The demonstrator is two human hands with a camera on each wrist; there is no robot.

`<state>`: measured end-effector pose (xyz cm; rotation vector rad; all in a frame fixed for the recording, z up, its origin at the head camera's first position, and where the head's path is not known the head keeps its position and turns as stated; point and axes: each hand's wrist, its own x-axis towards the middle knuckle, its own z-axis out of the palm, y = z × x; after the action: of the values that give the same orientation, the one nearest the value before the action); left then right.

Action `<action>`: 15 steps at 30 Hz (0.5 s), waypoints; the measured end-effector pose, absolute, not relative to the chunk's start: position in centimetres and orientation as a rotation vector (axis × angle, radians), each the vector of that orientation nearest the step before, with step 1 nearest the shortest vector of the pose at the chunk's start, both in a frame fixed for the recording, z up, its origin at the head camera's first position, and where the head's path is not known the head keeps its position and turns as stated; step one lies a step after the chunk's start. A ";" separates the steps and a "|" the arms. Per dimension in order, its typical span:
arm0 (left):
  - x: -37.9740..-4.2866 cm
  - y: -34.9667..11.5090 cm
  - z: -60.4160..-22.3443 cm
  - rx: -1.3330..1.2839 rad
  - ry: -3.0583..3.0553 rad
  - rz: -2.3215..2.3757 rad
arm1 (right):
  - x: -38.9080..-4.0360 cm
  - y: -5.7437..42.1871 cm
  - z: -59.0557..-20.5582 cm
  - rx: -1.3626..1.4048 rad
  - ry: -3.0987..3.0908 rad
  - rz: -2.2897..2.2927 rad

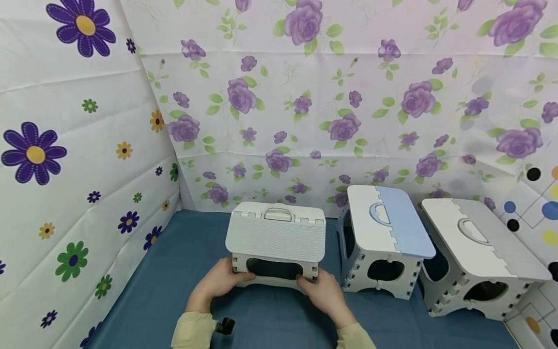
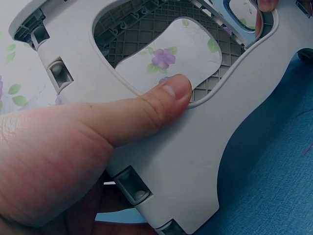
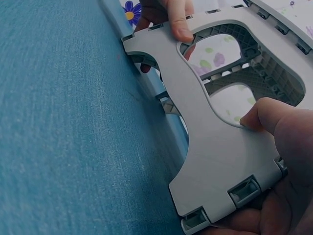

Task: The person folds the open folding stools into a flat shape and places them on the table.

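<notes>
A grey-and-white folding step stool (image 1: 275, 237) stands unfolded in the middle of the head view, its handle slot near the far edge of the top. My left hand (image 1: 222, 278) grips its left side, the thumb on the front panel by the oval opening and the other fingers behind the edge. On the right side my right hand (image 1: 322, 293) holds it the same way, thumb at the opening's rim. Both wrist views show the stool's panel (image 2: 181, 142) close up, with hinge joints along its edges and a ribbed inside. The right wrist view shows the lower edge close over the blue cloth (image 3: 88, 137).
To the right stand two more unfolded step stools, a white-and-blue one (image 1: 366, 218) and a white-and-grey one (image 1: 453, 223). Blue cloth (image 1: 270, 320) covers the surface. Flower-printed sheets (image 1: 279, 111) rise behind and at the left; a dotted sheet is at the right.
</notes>
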<state>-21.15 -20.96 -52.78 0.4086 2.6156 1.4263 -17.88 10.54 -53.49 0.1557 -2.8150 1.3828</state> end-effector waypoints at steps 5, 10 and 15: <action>-21.3 -21.1 -52.8 0.436 2.611 1.414 | -18.0 10.7 -53.5 0.162 -2.820 1.386; -21.3 -21.1 -52.7 0.450 2.596 1.415 | -18.0 10.7 -53.5 0.154 -2.821 1.394; -21.2 -21.1 -52.6 0.451 2.593 1.421 | -17.9 10.7 -53.5 0.151 -2.817 1.395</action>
<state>-21.18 -21.10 -52.64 0.4511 2.5928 1.4206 -17.91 10.71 -53.50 0.1508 -2.8172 1.3955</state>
